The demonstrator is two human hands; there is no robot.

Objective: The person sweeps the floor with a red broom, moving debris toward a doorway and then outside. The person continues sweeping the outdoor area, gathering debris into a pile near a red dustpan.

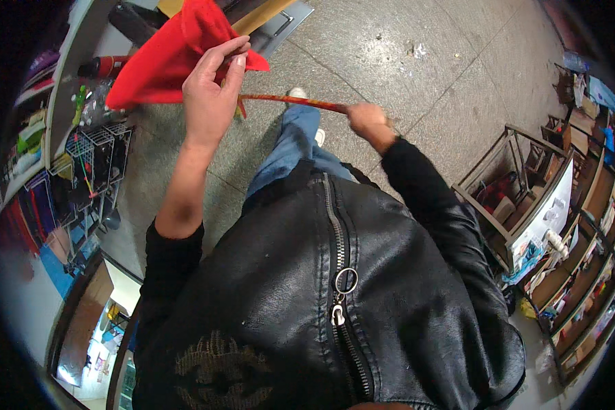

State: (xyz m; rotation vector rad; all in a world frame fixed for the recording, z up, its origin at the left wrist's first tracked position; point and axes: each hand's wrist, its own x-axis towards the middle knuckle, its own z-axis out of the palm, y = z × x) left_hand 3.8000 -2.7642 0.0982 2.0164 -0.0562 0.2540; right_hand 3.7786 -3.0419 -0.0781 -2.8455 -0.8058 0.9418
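My right hand (pixel 371 123) is closed around one end of a thin red-and-yellow patterned rod (pixel 297 98). From there the rod runs left, almost level, and its far end passes behind my left hand (pixel 212 97). That hand is raised, palm partly turned up, with thumb and fingers curved close to each other; whether they pinch something is hidden. Directly behind it hangs a bright red cloth (pixel 154 66), folded and peaked at the top. It cannot be told whether the cloth is joined to the rod. A small red and yellow-green strip dangles below the rod by my left wrist.
Wire racks (pixel 100 148) with goods stand at the left, below a grey shelf edge. A mirror (pixel 89 328) leans at the lower left. On the right are a wooden-framed table (pixel 540 215) and loaded shelves (pixel 584 266). Small litter (pixel 417 50) lies on the speckled floor.
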